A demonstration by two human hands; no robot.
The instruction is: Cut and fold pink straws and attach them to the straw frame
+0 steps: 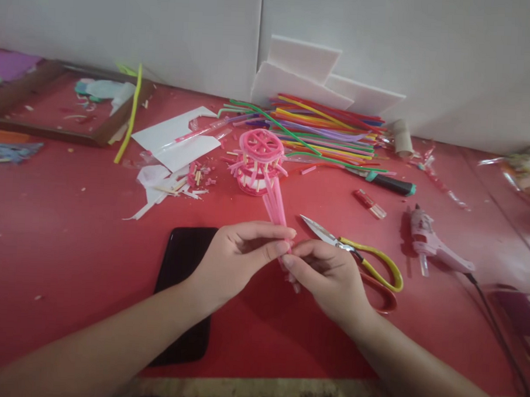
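A thin bundle of pink pipe cleaners (275,203) points away from me over the red table. My left hand (245,250) pinches it between thumb and fingers. Just below, my right hand (332,277) pinches the near end, where something clear like plastic shows under the fingertips. Beyond the bundle's far end stands a small round pink structure (262,143) with a spoked top and short pale posts. Scissors (355,246) with yellow and orange handles lie beside my right hand. A black phone (186,253) rests partly beneath my left wrist.
Many coloured pipe cleaners (329,128) lie at the back before white boards (301,59). A pink glue gun (434,241) with its cord, a cutter knife (391,183) and a red lighter (370,203) are on the right. Scraps (195,178) and a brown frame (44,129) lie left.
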